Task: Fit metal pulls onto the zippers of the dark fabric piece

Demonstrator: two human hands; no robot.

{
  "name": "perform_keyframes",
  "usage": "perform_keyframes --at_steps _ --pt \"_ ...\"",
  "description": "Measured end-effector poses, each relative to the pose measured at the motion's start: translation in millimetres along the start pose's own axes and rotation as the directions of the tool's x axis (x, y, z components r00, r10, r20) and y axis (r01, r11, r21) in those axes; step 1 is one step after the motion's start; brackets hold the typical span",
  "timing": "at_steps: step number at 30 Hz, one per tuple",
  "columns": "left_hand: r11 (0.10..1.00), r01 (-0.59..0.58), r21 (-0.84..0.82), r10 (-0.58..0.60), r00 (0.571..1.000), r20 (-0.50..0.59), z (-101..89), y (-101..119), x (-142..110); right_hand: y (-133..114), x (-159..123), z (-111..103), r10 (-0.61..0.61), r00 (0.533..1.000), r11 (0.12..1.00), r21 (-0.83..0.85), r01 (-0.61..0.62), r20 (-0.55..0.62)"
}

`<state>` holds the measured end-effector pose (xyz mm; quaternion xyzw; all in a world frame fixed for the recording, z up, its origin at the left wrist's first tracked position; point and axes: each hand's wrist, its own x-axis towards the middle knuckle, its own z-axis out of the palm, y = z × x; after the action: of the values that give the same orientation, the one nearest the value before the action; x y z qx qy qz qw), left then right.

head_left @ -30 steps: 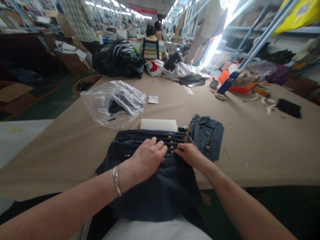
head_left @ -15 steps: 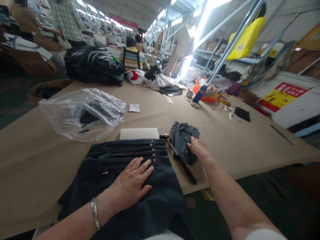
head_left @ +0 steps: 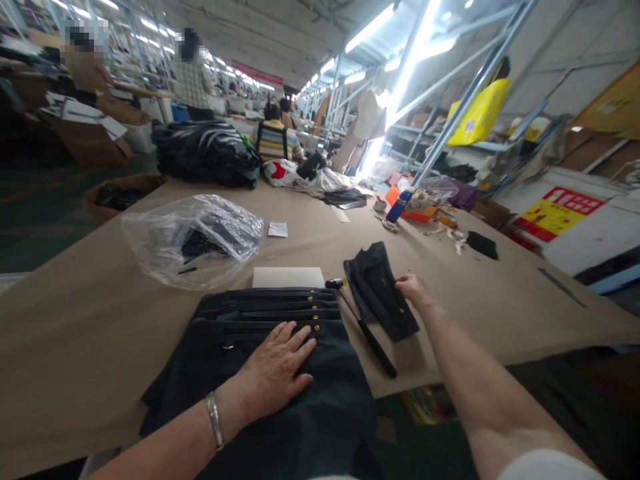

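Note:
My left hand (head_left: 277, 367) lies flat, fingers spread, on a stack of dark blue fabric pieces (head_left: 330, 387). Zippers with gold-coloured pulls (head_left: 314, 317) run across the stack's overlapping far edges. To the right of it, my right hand (head_left: 414, 288) pinches the right edge of a smaller dark fabric piece (head_left: 383, 287), which has a gold-coloured pull near its lower end. Between the stack and this piece lies a black-handled hammer (head_left: 373, 340). Beyond the stack sits a pale flat block (head_left: 287, 277).
A clear plastic bag (head_left: 155, 233) with dark contents lies at the left of the brown-covered table (head_left: 70, 333). Dark fabric (head_left: 205, 153) is heaped at the far left. An orange bin (head_left: 420, 215) and loose scraps are at the far right. Several people are in the background.
The smaller fabric piece was crumpled and now lies flatter and longer. My right hand has shifted slightly right along with its edge. My left hand stays on the stack; the camera view has shifted.

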<state>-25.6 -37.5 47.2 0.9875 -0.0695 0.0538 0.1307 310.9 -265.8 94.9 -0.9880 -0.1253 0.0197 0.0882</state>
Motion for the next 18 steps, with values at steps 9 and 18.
perform_keyframes --at_steps 9,18 --pt "0.998 -0.045 -0.036 0.039 0.988 -0.151 -43.5 10.4 16.5 -48.2 -53.2 -126.0 -0.589 0.719 0.802 -0.372 0.467 -0.369" --pt "0.97 -0.082 0.228 0.207 0.769 -0.605 -139.7 27.8 38.6 -108.6 -131.8 -150.3 -0.914 0.295 0.403 -0.693 0.598 -0.277"
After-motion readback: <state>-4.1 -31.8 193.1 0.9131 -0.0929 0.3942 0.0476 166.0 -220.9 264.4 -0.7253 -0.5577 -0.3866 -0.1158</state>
